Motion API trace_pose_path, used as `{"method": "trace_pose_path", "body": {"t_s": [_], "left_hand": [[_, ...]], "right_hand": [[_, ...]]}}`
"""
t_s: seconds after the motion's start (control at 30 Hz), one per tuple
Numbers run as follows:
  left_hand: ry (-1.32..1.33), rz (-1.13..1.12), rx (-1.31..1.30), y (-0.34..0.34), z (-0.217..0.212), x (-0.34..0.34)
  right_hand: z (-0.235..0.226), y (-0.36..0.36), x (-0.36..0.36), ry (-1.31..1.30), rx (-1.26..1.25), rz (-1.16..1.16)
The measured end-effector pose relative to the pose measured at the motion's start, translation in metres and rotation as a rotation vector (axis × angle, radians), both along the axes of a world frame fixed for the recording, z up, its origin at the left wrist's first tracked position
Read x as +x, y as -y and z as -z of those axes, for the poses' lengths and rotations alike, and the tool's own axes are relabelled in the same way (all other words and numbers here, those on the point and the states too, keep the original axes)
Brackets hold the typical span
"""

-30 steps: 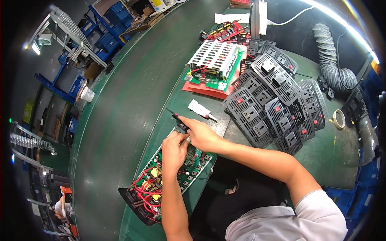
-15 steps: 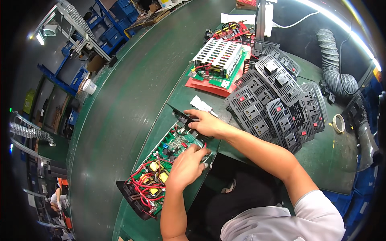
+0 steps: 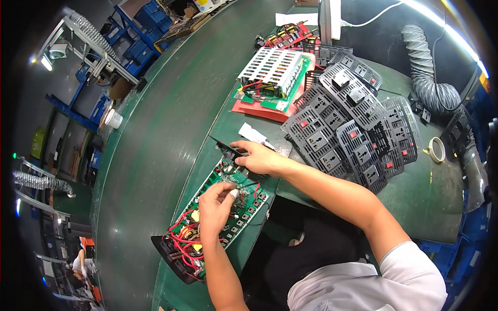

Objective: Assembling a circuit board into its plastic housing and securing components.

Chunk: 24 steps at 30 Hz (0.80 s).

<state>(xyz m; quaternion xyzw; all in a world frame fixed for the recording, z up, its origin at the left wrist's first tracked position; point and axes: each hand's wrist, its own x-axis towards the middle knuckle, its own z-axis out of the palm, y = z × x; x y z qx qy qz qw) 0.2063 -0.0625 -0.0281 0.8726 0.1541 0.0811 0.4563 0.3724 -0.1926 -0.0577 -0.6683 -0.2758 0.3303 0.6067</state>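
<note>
A long green circuit board (image 3: pixel 244 220) lies at a slant on the bench, its lower part crowded with red wires (image 3: pixel 179 236) and yellow-wrapped components. My left hand (image 3: pixel 215 205) is closed in a pinch above the board's middle. A thin black wire (image 3: pixel 250 184) runs out from its fingertips; one fingertip looks white, as if covered. At the board's far end, my right hand (image 3: pixel 257 157) grips a black end panel (image 3: pixel 224 149), which stands tilted against the board. My right fingers partly hide this panel. Another black end panel (image 3: pixel 171 259) sits at the near end.
Right of the board is a pile of black vented panels with sockets (image 3: pixel 358 147). Behind lie a white perforated metal cover (image 3: pixel 272 67) on a red-edged stack, and a white tube (image 3: pixel 254 135). A tape roll (image 3: pixel 437 149) rests far right. A green belt (image 3: pixel 150 171) curves along the left.
My left hand has moved left and slightly up across the board, and now pinches the black wire. My right hand stays on the end panel. The whole view has shifted a little.
</note>
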Motion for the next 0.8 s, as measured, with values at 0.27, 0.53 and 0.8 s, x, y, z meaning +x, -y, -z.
{"method": "trace_pose_path", "body": {"t_s": [0.27,0.53,0.8], "left_hand": [[-0.182,0.208,-0.092,0.000,-0.013,-0.006],[-0.174,0.188,0.416,0.028,-0.018,0.021],[-0.461,0.252,0.716,0.067,-0.023,0.045]], "right_hand": [[0.009,-0.001,0.003,0.150,-0.036,0.023],[0.009,0.005,0.008,0.210,-0.047,0.059],[-0.002,-0.007,-0.004,0.180,-0.090,0.023]]}}
